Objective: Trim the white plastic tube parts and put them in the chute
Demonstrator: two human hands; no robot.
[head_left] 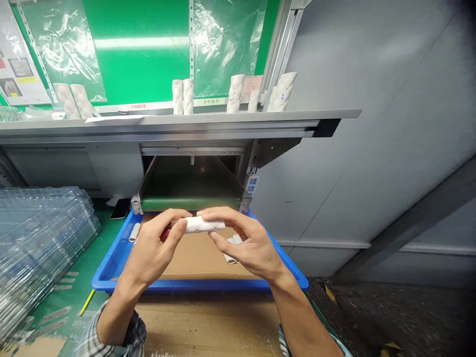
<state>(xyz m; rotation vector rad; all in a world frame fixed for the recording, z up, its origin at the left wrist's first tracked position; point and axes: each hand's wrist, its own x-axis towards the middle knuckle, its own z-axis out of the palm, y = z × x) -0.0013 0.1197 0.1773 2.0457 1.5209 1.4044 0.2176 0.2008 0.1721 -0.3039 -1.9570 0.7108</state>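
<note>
White rolled tube (204,224) held between both hands above a bright blue plastic tray (111,282).
Left hand (156,245) curled, pinching the tube's left end between thumb and fingers, a small red object (164,235) half hidden in the grip; right hand (241,243) arched, its fingertips (208,212) on top of the tube, thumb just below. Small white rolled pieces (134,232) on a brown cardboard sheet (197,260) inside the tray, at 9 and 4 o'clock from the tube. Stacked clear plastic trays (37,238) at 9 o'clock; white cylindrical pieces (182,96) on a grey metal shelf (178,119) at 12 o'clock.
</note>
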